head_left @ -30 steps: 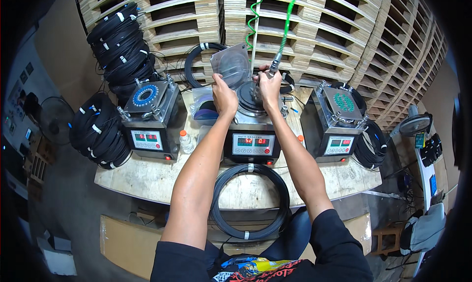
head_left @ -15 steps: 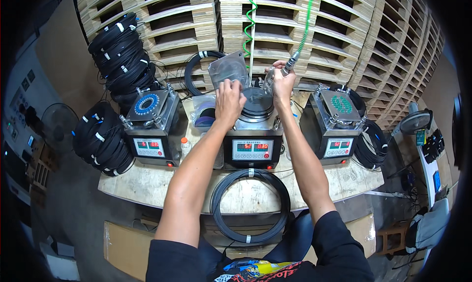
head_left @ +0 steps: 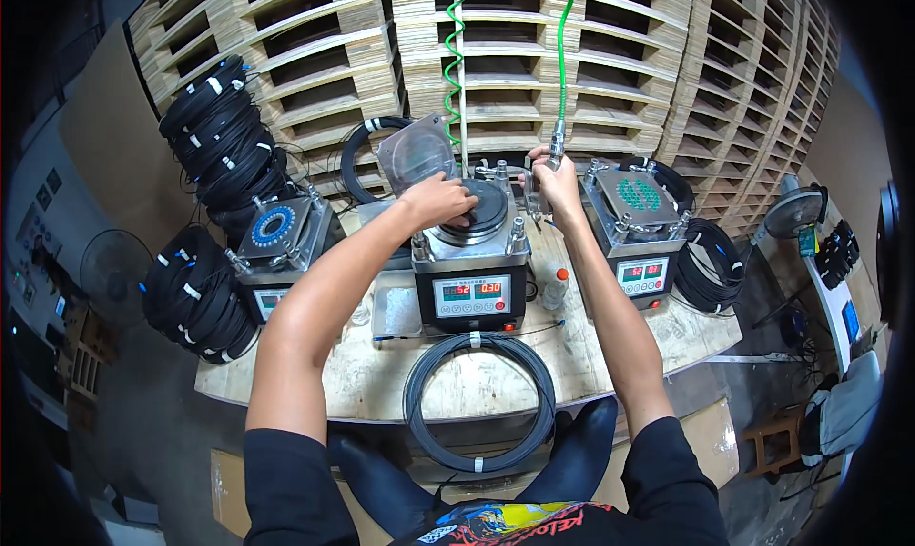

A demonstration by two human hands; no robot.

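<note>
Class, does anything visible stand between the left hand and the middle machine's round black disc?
Nothing visible does: the left hand is over the round black disc. The tilted square plate is behind the hand.

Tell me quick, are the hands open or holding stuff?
Left hand: fingers bent over the black round plate; can't tell if it holds anything.
Right hand: closed around an air blow gun on the green hose.
</note>
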